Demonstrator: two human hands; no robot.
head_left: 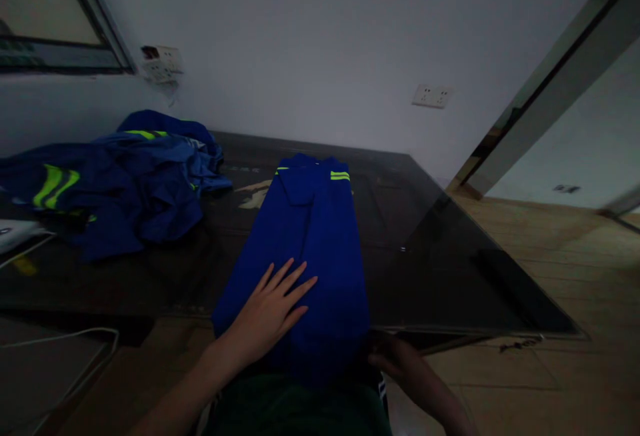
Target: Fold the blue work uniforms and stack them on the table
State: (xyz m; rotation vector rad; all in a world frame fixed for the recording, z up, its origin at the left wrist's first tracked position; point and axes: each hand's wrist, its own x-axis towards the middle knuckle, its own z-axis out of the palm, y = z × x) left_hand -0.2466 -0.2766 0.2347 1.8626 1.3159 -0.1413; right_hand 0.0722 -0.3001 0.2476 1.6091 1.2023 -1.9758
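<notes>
A blue work garment (330, 243) with yellow-green stripes lies folded into a long strip. Its far end rests on the dark table (425, 269), while the near end hangs over the front edge towards my lap. My left hand (270, 316) presses flat on its near part, fingers stretched and slightly spread. Low at the garment's right edge, just under the table's front edge, is my right hand (395, 359). Deep shadow hides most of its fingers, so I cannot tell whether they grip the cloth.
A crumpled heap of blue clothes (145, 189) with yellow-green bands covers the table's left side. A white cable (75, 335) loops at the lower left. Wall sockets (433, 96) are behind the table, and tiled floor (575, 269) lies to the right.
</notes>
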